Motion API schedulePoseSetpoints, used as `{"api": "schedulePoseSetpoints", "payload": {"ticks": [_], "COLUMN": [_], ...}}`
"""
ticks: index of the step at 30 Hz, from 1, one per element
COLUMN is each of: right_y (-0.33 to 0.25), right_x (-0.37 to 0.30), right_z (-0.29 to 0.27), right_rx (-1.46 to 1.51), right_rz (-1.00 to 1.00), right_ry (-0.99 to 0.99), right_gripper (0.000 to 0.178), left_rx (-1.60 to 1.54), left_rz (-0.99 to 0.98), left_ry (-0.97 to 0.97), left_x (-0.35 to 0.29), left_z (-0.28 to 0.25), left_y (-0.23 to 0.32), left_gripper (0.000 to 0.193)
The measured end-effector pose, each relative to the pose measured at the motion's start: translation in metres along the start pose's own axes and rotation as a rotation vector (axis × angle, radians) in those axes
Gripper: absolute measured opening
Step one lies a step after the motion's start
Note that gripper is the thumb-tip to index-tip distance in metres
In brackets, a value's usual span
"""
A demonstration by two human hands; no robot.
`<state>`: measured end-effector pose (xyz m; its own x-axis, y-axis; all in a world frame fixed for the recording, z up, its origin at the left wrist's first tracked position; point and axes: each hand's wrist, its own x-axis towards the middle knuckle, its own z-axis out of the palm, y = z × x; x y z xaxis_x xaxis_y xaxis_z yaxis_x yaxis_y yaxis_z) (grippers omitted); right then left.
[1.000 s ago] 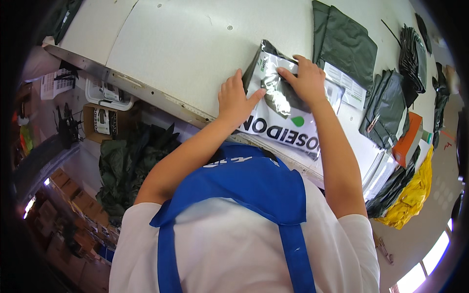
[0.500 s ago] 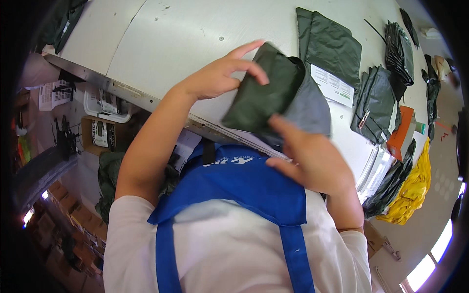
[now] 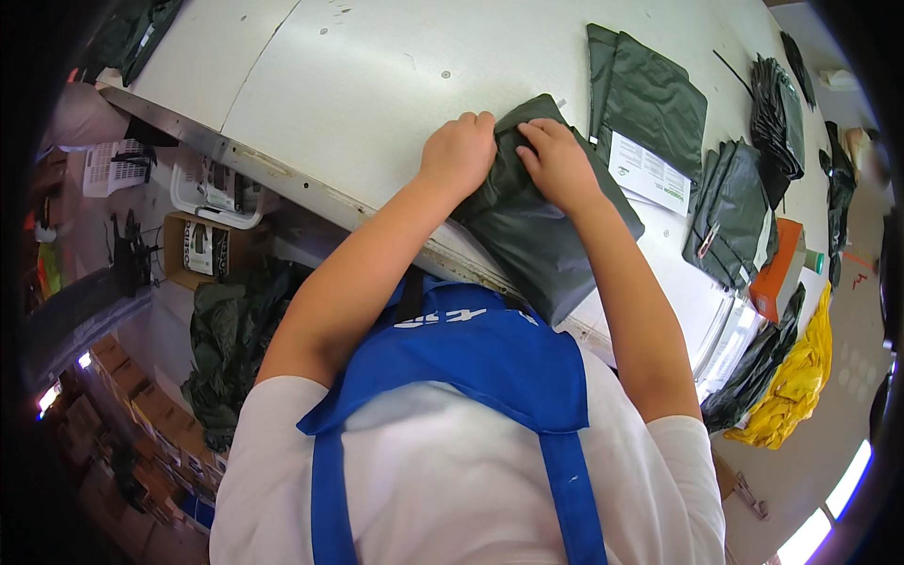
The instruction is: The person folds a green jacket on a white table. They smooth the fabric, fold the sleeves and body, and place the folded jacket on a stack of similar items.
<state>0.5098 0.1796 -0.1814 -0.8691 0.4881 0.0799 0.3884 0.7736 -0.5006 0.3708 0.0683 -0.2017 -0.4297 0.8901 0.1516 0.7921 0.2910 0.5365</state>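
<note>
A folded dark green fabric piece [image 3: 537,240], thin and slightly shiny, lies across the table's near edge, its lower end hanging toward my blue apron. My left hand [image 3: 459,155] is closed on its upper left edge, the fingers curled in. On its upper part my right hand [image 3: 562,168] bends its fingers and thumb down and grips the fabric. Whether anything lies inside the folds is hidden. Just beyond, to the right, are more folded dark green pieces [image 3: 654,99] and a white printed sheet [image 3: 648,176].
A pale table [image 3: 339,104] with a metal edge runs in front of me. At right lie another dark green bundle [image 3: 733,212], an orange box [image 3: 780,268], and yellow fabric [image 3: 796,377]. Below the table are a white basket [image 3: 247,219], a carton [image 3: 174,250] and dark green cloth [image 3: 226,353].
The fabric piece, earlier held up with a grey side showing, now lies spread lower on the table, dark green side up. Both hands have come together on its upper part.
</note>
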Motion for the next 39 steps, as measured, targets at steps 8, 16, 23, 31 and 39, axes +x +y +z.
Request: {"api": "schedulePoseSetpoints", "payload": {"ticks": [8, 16, 23, 31, 39], "right_y": [-0.02, -0.056, -0.06, -0.081, -0.076], "right_x": [-0.001, 0.007, -0.015, -0.013, -0.01], "right_z": [-0.019, -0.069, -0.087, -0.108, -0.104], "right_rx": [-0.214, -0.131, -0.162, -0.459, -0.546], "right_rz": [-0.376, -0.146, -0.273, -0.383, -0.303], "right_ry": [-0.001, -0.438, -0.468, -0.658, -0.863], "right_gripper": [0.058, 0.041, 0.036, 0.021, 0.015], "left_rx": [-0.302, -0.464, -0.56, -0.537, -0.754], "left_rz": [0.092, 0.098, 0.12, 0.329, 0.169], "left_ry": [0.142, 0.117, 0.174, 0.142, 0.002], "left_x": [0.0, -0.018, -0.041, -0.052, -0.059], "left_z": [-0.025, -0.052, -0.061, -0.068, -0.05], "left_y": [0.019, 0.041, 0.057, 0.064, 0.045], "left_gripper": [0.01, 0.011, 0.011, 0.012, 0.012]}}
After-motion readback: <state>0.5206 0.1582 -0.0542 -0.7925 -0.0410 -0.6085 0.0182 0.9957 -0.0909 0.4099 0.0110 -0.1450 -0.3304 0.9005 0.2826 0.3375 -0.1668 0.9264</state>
